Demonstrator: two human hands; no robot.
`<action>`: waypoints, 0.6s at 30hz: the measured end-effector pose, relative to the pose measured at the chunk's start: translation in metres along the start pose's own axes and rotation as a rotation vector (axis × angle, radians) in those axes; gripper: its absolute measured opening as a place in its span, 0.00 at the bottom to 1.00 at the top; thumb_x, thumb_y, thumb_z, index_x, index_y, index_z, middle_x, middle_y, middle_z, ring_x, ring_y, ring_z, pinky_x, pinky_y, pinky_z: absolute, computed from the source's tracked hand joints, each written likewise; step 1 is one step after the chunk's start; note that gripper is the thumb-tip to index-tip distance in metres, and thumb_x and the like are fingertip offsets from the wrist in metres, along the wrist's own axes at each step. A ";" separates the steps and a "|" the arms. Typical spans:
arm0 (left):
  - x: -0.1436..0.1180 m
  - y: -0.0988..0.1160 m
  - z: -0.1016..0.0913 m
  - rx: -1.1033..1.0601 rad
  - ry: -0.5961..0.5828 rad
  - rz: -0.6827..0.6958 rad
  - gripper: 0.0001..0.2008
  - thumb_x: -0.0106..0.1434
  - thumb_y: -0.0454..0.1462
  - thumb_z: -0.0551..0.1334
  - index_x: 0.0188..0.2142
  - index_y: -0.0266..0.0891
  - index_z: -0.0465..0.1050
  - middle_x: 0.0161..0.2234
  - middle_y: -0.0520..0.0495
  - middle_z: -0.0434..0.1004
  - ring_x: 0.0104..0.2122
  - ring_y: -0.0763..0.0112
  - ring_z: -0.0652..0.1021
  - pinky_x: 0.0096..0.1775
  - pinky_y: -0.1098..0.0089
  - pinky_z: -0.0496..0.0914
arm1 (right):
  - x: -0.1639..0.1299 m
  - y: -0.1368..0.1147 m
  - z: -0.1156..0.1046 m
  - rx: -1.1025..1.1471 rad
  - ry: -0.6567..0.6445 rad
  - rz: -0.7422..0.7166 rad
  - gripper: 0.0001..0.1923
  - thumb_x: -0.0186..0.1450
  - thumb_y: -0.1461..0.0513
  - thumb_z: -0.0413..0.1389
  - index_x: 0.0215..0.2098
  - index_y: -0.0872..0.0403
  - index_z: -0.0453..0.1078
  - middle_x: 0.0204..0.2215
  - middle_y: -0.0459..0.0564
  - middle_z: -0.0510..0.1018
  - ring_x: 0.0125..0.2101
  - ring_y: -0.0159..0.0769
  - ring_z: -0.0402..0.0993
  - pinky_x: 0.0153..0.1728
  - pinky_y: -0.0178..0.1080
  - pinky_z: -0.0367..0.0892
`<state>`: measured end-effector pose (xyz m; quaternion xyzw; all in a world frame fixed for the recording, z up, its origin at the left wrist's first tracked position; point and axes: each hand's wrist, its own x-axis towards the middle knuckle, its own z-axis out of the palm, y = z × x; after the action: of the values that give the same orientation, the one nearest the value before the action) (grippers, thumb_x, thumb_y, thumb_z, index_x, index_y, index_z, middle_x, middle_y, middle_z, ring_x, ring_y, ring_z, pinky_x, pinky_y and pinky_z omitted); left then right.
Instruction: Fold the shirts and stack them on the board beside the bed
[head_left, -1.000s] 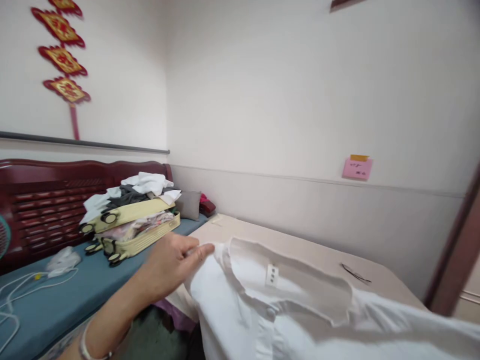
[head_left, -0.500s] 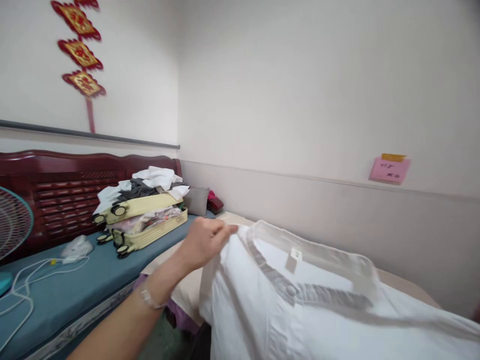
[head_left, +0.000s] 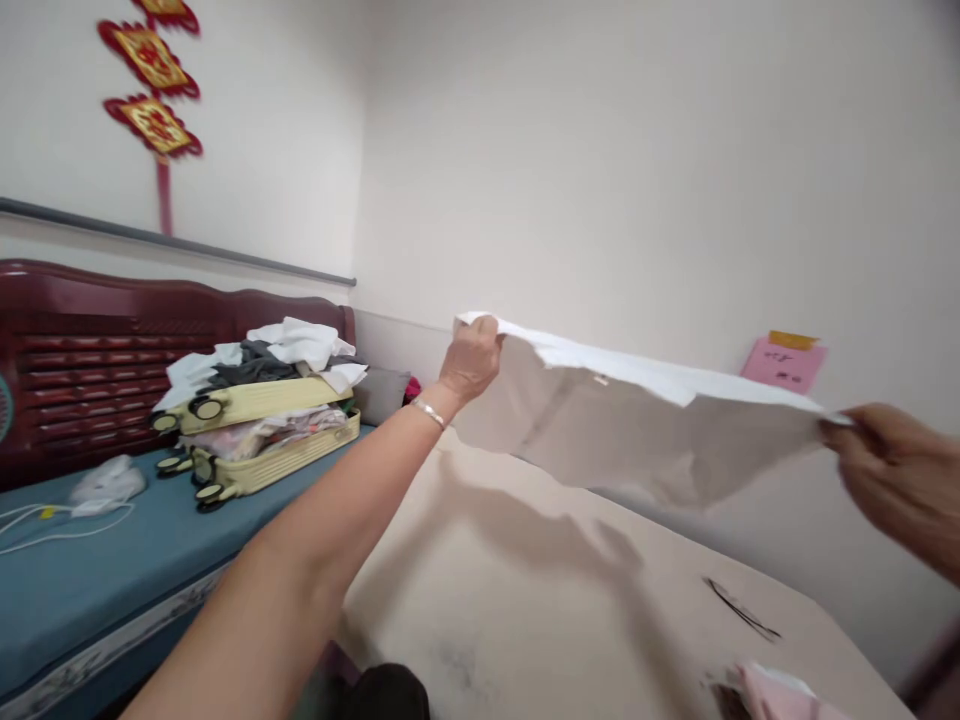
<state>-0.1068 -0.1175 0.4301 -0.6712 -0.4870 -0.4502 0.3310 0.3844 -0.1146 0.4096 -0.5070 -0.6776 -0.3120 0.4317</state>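
Observation:
A white shirt (head_left: 600, 410) is stretched in the air between my two hands, above a cream-covered table (head_left: 525, 600). My left hand (head_left: 474, 358), with a bracelet at the wrist, is closed on one upper corner of it. At the right edge of the view, my right hand (head_left: 892, 470) pinches the opposite corner; part of that hand is cut off. The cloth billows away from me and is a little blurred, so its collar and buttons are hard to make out. Its shadow falls on the table below.
Left of the table, a blue-covered bench (head_left: 67, 590) carries a half-open yellow suitcase (head_left: 277, 455) heaped with clothes (head_left: 300, 345), and a white cable (head_left: 97, 535). A thin dark cord (head_left: 741, 608) and a pink item (head_left: 780, 690) lie on the table. A pink note (head_left: 784, 362) is on the wall.
The shirt has risen and swung away from me, uncovering the table. My left hand has moved up and forward with it. My right hand has come into view at the right.

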 end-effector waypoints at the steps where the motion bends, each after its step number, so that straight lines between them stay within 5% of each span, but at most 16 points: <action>1: -0.018 -0.003 0.005 -0.001 -0.036 0.008 0.11 0.74 0.35 0.49 0.48 0.33 0.68 0.49 0.33 0.74 0.51 0.54 0.73 0.56 0.55 0.62 | -0.016 -0.006 0.006 0.016 -0.077 0.023 0.16 0.72 0.53 0.52 0.30 0.52 0.70 0.24 0.53 0.75 0.22 0.34 0.64 0.28 0.42 0.52; 4: -0.092 -0.013 0.031 0.004 -0.313 -0.007 0.13 0.72 0.32 0.49 0.51 0.35 0.68 0.57 0.33 0.70 0.55 0.54 0.71 0.59 0.55 0.61 | -0.077 -0.022 0.037 0.117 -0.263 0.014 0.12 0.71 0.60 0.50 0.28 0.50 0.65 0.24 0.51 0.73 0.25 0.36 0.66 0.30 0.40 0.57; 10: -0.264 -0.017 0.086 -0.090 -0.688 -0.095 0.12 0.67 0.28 0.52 0.42 0.37 0.73 0.47 0.38 0.76 0.49 0.57 0.74 0.56 0.57 0.66 | -0.223 -0.038 0.104 0.035 -0.633 -0.015 0.11 0.69 0.69 0.45 0.32 0.54 0.66 0.33 0.55 0.73 0.31 0.38 0.70 0.33 0.38 0.59; 14: -0.355 -0.011 0.094 -0.132 -0.901 -0.146 0.12 0.66 0.29 0.52 0.40 0.38 0.74 0.42 0.40 0.77 0.46 0.58 0.75 0.54 0.58 0.68 | -0.316 -0.053 0.116 -0.046 -0.872 -0.050 0.15 0.65 0.75 0.44 0.36 0.55 0.69 0.38 0.56 0.75 0.37 0.40 0.73 0.37 0.38 0.61; 18: -0.405 -0.012 0.087 -0.167 -1.013 -0.157 0.10 0.64 0.30 0.55 0.41 0.39 0.75 0.46 0.40 0.78 0.48 0.58 0.77 0.58 0.57 0.66 | -0.386 -0.061 0.117 -0.029 -0.979 -0.114 0.20 0.62 0.78 0.44 0.38 0.55 0.73 0.38 0.57 0.77 0.41 0.42 0.76 0.41 0.37 0.64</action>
<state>-0.1429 -0.1815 0.0219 -0.7906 -0.5974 -0.1297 -0.0359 0.3387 -0.1929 0.0116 -0.5620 -0.8233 -0.0695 0.0378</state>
